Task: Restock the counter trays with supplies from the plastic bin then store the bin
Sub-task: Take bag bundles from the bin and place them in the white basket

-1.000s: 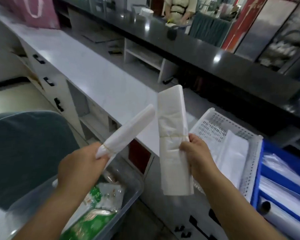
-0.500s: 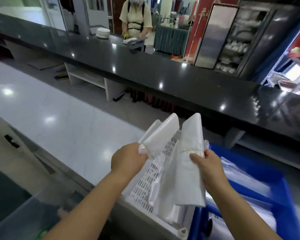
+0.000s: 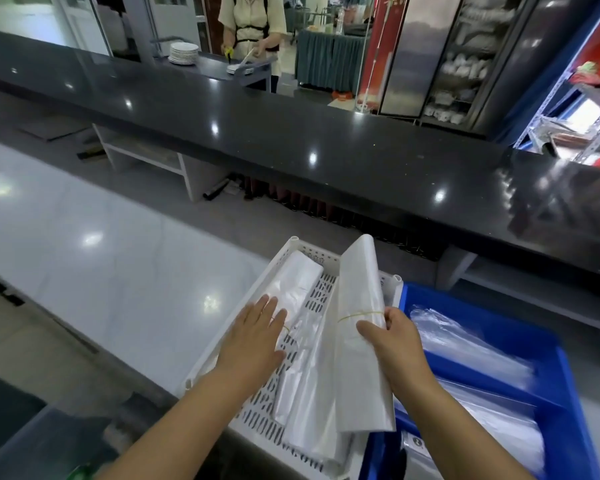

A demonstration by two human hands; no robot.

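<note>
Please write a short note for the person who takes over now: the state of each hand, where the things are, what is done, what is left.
Left hand: open, flat on a bag bundle lying in the white tray.
Right hand: grip shut on a second banded bundle, held tilted over the tray's right side.
Blue tray beside it holds clear bags.
Plastic bin: bottom left, below the counter edge.
Done: one bundle in the white tray.
Left: lay down the second bundle, unload what remains in the bin, store it.
</note>
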